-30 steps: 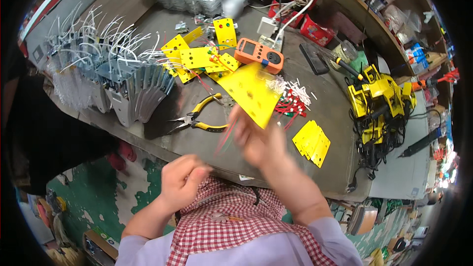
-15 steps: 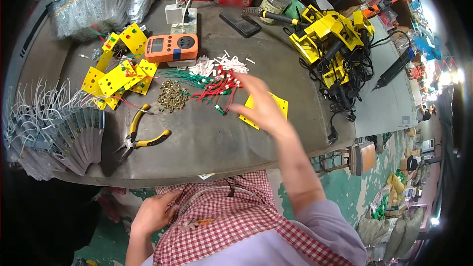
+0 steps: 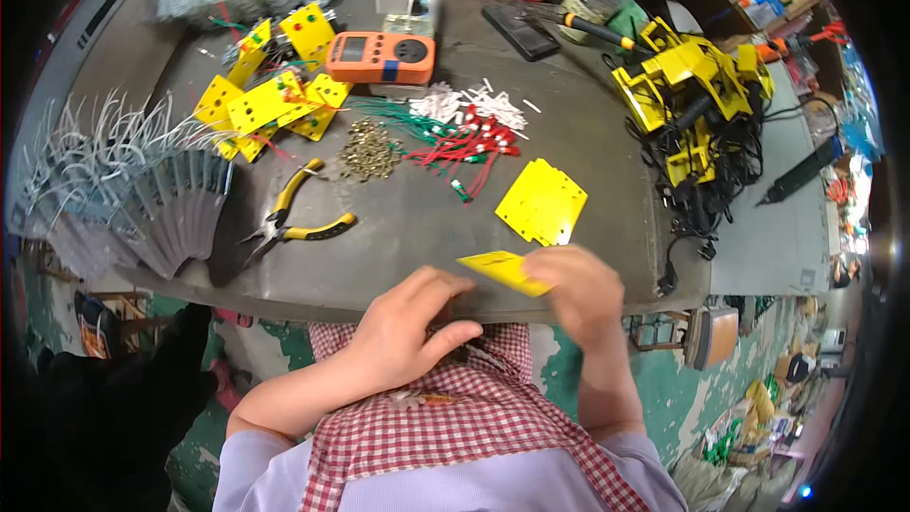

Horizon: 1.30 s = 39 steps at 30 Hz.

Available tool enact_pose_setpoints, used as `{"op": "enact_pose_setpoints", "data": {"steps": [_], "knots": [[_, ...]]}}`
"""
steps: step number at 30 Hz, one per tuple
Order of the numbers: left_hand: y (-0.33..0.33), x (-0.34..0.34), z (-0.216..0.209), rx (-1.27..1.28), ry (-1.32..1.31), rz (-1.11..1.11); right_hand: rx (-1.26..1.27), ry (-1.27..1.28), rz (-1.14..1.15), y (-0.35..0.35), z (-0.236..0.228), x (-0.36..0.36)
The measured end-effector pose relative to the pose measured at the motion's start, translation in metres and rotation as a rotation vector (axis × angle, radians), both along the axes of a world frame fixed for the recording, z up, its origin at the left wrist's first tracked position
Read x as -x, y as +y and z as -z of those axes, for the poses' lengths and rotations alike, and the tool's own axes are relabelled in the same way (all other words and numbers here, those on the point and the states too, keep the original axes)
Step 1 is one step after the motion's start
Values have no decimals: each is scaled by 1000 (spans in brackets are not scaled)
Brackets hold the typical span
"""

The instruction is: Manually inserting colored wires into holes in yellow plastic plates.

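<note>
My right hand point(image 3: 580, 292), slightly blurred, pinches a thin yellow plate point(image 3: 502, 270) by its right end, over the front edge of the table. Just left of that plate is my left hand point(image 3: 408, 327), its thumb apart from the fingers and nothing seen in it. Beyond the right hand lies a small stack of yellow plates with holes point(image 3: 540, 204). Red and green wires with small lights point(image 3: 469, 147) are spread in the middle, near white sleeves point(image 3: 474, 106) and a heap of small brass parts point(image 3: 371, 149).
Yellow-handled pliers point(image 3: 299, 213) lie at left, near fanned metal pieces with white wires point(image 3: 161, 209). An orange meter point(image 3: 381, 59) stands behind, beside wired yellow plates point(image 3: 265, 106). Yellow fixtures with black cables point(image 3: 697, 85) crowd the right, next to a black electric screwdriver point(image 3: 801, 173).
My right hand has come back from above the stack toward me, now with a yellow plate in it. My left hand has risen from my lap to the table edge. The view has shifted.
</note>
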<state>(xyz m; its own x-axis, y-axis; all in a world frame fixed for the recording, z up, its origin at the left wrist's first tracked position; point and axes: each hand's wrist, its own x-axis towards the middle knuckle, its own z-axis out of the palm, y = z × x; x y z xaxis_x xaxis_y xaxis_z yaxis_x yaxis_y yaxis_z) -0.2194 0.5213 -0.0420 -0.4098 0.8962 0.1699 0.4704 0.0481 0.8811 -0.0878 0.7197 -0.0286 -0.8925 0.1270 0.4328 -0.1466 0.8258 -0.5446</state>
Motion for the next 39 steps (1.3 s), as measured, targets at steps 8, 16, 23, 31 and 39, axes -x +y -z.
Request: {"op": "enact_pose_setpoints", "data": {"steps": [8, 16, 23, 31, 39], "knots": [[-32, 13, 32, -91, -1206, -309, 414, -45, -419, -24, 26, 82], [-36, 29, 40, -118, -1085, -475, -384, -61, 294, -15, 50, 104], [-31, 32, 45, -274, -1188, -529, 212, 39, 428, -28, 17, 70], [-26, 31, 48, -266, -1133, -560, 213, 208, 357, -11, 19, 73], [-25, 30, 45, -295, -1129, -557, 98, 125, 222, -31, 19, 73]]}}
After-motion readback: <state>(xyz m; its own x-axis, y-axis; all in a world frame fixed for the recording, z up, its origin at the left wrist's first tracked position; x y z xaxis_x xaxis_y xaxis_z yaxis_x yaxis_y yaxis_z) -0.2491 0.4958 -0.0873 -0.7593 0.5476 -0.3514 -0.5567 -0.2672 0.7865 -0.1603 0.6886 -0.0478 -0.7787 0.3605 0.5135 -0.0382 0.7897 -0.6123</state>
